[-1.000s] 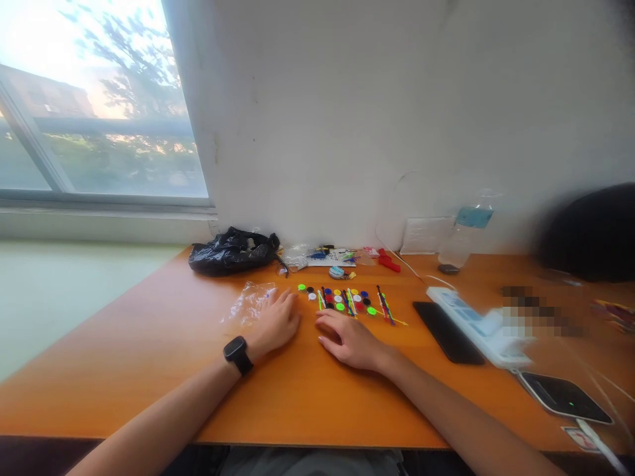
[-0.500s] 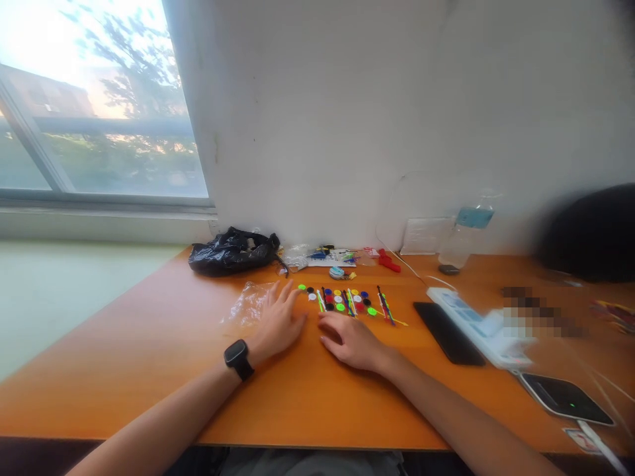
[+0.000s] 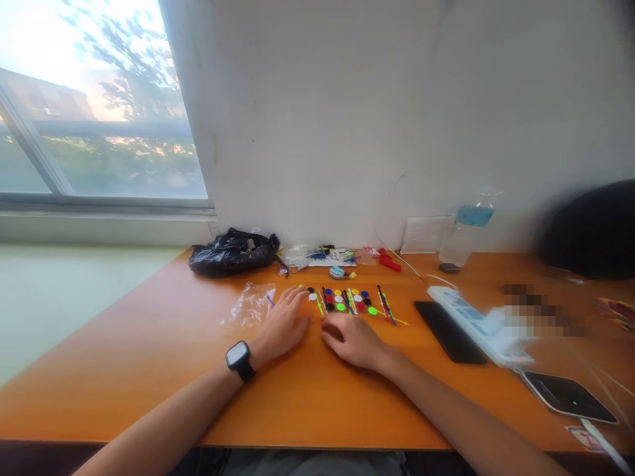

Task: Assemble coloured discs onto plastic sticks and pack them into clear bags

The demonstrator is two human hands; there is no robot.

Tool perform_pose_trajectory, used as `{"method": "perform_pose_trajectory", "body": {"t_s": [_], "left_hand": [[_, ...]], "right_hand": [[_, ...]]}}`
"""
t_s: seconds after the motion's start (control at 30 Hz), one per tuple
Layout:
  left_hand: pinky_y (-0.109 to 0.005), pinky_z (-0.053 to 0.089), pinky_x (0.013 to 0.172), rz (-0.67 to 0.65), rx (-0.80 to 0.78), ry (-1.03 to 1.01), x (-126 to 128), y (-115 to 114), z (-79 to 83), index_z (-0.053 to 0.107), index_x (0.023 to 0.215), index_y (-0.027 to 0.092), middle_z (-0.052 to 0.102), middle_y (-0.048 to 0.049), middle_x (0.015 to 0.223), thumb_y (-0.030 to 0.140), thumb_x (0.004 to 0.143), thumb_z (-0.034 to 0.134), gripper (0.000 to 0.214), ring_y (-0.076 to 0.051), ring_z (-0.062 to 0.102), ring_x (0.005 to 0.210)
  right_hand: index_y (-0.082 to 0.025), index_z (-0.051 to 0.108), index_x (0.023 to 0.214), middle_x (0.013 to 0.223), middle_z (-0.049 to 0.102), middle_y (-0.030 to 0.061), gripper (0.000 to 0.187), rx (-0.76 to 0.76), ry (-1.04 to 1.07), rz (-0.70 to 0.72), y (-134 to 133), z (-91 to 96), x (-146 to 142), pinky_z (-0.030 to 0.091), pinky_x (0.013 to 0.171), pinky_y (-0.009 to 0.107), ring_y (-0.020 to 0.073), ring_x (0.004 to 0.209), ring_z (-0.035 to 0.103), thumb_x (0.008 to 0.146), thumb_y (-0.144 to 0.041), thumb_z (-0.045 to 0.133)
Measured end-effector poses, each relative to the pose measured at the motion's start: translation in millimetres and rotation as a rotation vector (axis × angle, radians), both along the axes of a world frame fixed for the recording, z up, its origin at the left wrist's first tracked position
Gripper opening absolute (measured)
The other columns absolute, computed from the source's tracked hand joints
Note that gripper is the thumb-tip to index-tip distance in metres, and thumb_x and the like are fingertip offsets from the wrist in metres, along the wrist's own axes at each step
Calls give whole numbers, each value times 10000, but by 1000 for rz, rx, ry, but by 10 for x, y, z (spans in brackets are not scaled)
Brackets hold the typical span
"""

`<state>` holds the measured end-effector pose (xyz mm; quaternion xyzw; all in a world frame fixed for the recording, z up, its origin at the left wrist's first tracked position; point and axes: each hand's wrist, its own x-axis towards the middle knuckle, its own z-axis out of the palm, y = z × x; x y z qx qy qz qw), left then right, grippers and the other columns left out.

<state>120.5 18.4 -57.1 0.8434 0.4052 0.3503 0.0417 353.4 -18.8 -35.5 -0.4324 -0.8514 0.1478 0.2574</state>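
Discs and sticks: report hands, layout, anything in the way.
Left hand open, by the leftmost discs. Right hand curled, grip unclear, near the sticks. Discs and sticks spread together. Clear bag beside left hand, not over discs.

Two hands on a desk (image 3: 149,390), set before rows of small discs (image 3: 340,307) and sticks (image 3: 385,305).
The left hand (image 3: 282,328) lies between a plastic wrapper (image 3: 248,307) on its left and the right hand (image 3: 354,340); its fingertips are at the left end of the rows, though whether they touch a disc is hard to tell. The right hand is just in front of the rows, where sticks lie among discs. Behind, near the wall (image 3: 337,112), sit a plastic bag (image 3: 233,252) at left and a bottle (image 3: 461,241) at right. A power strip (image 3: 469,320) lies right of the rows.
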Motion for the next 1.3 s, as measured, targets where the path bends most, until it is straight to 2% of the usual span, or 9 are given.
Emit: {"method": "perform_pose_trajectory", "body": {"t_s": [0.17, 0.33, 0.5, 0.63, 0.8, 0.97, 1.07, 1.17, 1.3], "left_hand": [[-570, 391, 1215, 52, -18, -14, -15, 139, 36, 483, 1468, 172, 513, -180, 1545, 256, 991, 536, 487, -344, 445, 1467], [-537, 435, 1154, 8, -72, 105, -119, 261, 269, 500, 1437, 184, 554, -181, 1474, 273, 1011, 467, 436, -333, 506, 1393], [-432, 491, 1013, -3, -158, 305, -100, 463, 486, 638, 1197, 177, 674, -165, 1247, 169, 955, 442, 311, -303, 614, 1177], [-360, 489, 841, 41, -205, 371, 12, 645, 481, 691, 908, 205, 720, -100, 892, 228, 944, 536, 160, -262, 674, 885], [-368, 465, 799, 120, -197, 363, 59, 735, 460, 689, 807, 199, 708, -96, 780, 199, 882, 616, 105, -277, 682, 829], [-383, 505, 885, 115, -120, 286, 19, 435, 567, 690, 1098, 211, 698, -118, 1104, 172, 959, 501, 238, -278, 670, 1010], [-372, 551, 901, 25, -51, 8, 48, 141, 571, 628, 1279, 232, 612, -103, 1215, 241, 1045, 418, 315, -226, 666, 958], [-369, 559, 937, -63, -51, -190, 146, -118, 522, 648, 1232, 229, 593, -95, 1181, 215, 1044, 438, 283, -216, 646, 1020], [-297, 592, 797, -265, -339, -388, 267, -365, 496, 681, 1056, 195, 656, -82, 1098, 189, 957, 611, 122, -179, 692, 899]], "right_hand": [[-229, 730, 943, 937, 760, 60, 85, 10, -7, 15, -23, 21, -13, 472, 760, 291, 231, 868, 690, 929, -209, 648], [-228, 733, 915, 901, 754, 51, 91, 15, -2, 14, -23, 14, -15, 464, 738, 282, 218, 832, 678, 933, -215, 645], [-227, 734, 915, 904, 749, 54, 85, 31, 6, 34, -22, 7, -19, 464, 744, 282, 215, 831, 667, 937, -228, 652], [-217, 724, 883, 859, 732, 45, 107, 33, 0, 61, -40, 41, -22, 440, 700, 270, 194, 777, 645, 947, -232, 639], [-210, 726, 893, 782, 708, 21, 155, -3, 2, 100, -67, 67, -21, 417, 647, 257, 162, 687, 606, 981, -241, 603], [-220, 728, 1013, 965, 734, 59, 109, 48, 24, 92, -45, 37, -8, 499, 790, 296, 210, 867, 664, 956, -221, 635], [-223, 722, 1045, 1045, 729, 81, 126, 66, 39, 86, -25, 10, -6, 519, 888, 340, 238, 977, 664, 957, -208, 633], [-219, 711, 1040, 1042, 721, 78, 123, 46, 43, 125, -19, 1, -12, 527, 900, 346, 237, 985, 659, 940, -190, 647], [-208, 682, 995, 1035, 719, 57, 144, -22, 64, 197, -16, 4, -7, 526, 824, 303, 220, 944, 666, 898, -117, 627]]}}
